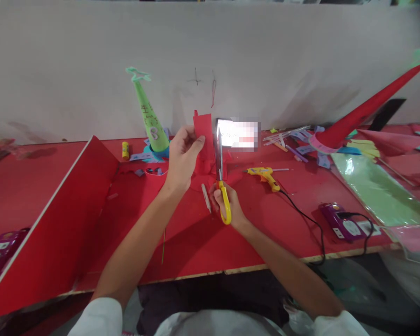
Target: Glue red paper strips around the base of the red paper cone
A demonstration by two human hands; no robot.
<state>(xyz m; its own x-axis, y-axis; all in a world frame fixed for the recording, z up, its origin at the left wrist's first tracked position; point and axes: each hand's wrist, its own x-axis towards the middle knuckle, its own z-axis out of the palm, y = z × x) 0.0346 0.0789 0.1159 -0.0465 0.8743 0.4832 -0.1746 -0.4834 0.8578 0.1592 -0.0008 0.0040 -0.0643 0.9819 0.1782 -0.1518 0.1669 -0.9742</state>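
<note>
My left hand (182,156) pinches a strip of red paper (204,130) between thumb and fingers, holding it upright above the table. Just to its right, my right hand (231,201) is closed around the yellow handle of a pair of scissors (225,205). The blades point up, beside the paper's right edge; whether they touch it I cannot tell. Behind them a lit phone (227,133) stands propped up, partly hidden by the blades. A white pen-like stick (206,198) lies under my hands, near more red paper pieces.
A yellow glue gun (266,176) lies to the right, its cord running towards a purple power box (346,221). A green cone hat (149,116) and glue stick (125,150) stand at the back left. A red cone (367,107) leans at the right; a red divider (56,219) rises at the left.
</note>
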